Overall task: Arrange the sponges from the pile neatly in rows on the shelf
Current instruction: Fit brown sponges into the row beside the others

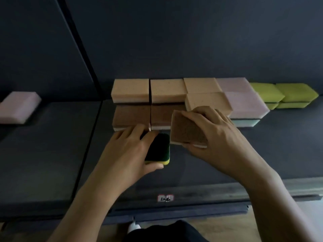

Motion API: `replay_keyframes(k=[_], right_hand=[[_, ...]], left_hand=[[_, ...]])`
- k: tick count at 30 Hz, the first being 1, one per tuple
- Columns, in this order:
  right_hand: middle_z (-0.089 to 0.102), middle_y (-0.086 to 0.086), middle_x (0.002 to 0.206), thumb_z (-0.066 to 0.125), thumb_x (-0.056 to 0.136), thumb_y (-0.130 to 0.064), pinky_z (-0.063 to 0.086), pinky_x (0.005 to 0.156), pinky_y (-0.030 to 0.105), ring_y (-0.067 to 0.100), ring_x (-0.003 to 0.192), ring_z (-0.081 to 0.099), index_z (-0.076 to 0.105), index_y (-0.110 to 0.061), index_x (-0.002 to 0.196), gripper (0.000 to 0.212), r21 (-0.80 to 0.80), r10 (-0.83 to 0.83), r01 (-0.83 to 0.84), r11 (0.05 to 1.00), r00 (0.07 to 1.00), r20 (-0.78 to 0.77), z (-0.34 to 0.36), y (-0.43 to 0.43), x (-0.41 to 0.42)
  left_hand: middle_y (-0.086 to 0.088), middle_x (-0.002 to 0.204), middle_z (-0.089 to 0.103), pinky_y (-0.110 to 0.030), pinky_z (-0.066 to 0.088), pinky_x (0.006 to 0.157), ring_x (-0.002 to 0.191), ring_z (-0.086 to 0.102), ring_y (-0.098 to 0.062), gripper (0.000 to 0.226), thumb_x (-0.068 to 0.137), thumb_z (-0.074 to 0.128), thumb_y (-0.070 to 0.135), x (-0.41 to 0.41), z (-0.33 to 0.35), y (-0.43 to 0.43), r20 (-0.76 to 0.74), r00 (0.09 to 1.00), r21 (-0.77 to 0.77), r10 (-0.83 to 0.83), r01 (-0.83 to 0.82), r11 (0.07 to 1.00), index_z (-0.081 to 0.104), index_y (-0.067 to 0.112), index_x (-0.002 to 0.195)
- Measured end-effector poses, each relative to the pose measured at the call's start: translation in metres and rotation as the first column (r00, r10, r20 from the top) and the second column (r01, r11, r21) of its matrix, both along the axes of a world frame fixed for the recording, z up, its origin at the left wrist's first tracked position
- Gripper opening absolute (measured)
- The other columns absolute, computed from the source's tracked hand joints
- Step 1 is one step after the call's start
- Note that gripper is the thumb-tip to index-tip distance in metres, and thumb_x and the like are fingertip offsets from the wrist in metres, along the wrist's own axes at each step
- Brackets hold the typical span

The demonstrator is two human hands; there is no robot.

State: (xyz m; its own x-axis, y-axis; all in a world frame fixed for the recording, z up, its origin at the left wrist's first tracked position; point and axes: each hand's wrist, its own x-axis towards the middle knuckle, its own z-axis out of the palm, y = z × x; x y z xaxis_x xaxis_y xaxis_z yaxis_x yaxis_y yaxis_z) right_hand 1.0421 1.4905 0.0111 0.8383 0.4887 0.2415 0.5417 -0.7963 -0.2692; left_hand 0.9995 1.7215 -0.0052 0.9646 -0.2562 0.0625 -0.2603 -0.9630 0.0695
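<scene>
The left hand is gripping a dark green scouring sponge with a yellow foam base, fingers curled over its top and thumb at its near edge. Beside it, the right hand is pinching a tilted brown-topped, white-based rectangular sponge by its edges. Both are hovering just short of the rows of tan and brown sponges on the dark shelf. These are probably light, soft and squashy, so a gentle hold across the side edges suits them. Below the wrists, a red-edged white tag is showing writing too blurred to read.
</scene>
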Motion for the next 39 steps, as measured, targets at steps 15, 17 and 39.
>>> replay_keyframes(k=[15,17,39], right_hand=[[0.05,-0.003,0.128,0.056,0.079,-0.055,0.046,0.094,0.037,0.021,0.115,0.051,0.047,-0.025,0.141,0.069,0.017,0.066,-0.065,0.998,0.998,-0.013,0.002,-0.007,0.004],[0.05,-0.003,0.129,0.056,0.079,-0.054,0.047,0.094,0.038,0.021,0.116,0.05,0.046,-0.025,0.141,0.07,0.011,0.071,-0.071,0.997,0.997,-0.013,0.003,-0.005,0.005],[0.056,-0.008,0.127,0.069,0.086,-0.022,0.042,0.087,0.017,0.007,0.111,0.053,0.045,-0.023,0.141,0.061,0.226,0.114,-0.083,0.971,0.985,-0.127,0.001,0.012,0.004]], left_hand=[[0.009,0.119,0.055,-0.031,0.046,0.086,0.104,0.058,-0.014,0.082,0.066,0.043,0.087,0.001,-0.018,-0.018,-0.018,0.998,-0.106,-0.059,0.057,0.993,0.051,0.03,0.124],[0.007,0.124,0.053,-0.03,0.045,0.086,0.107,0.058,-0.016,0.084,0.07,0.044,0.084,0.001,-0.012,-0.012,0.035,0.998,-0.136,-0.051,0.055,0.989,0.052,0.025,0.129],[0.006,0.13,0.053,-0.022,0.054,0.073,0.103,0.059,-0.008,0.054,0.084,0.064,0.036,0.017,0.009,-0.003,0.209,0.975,-0.379,-0.07,0.147,0.914,0.05,0.019,0.134]])
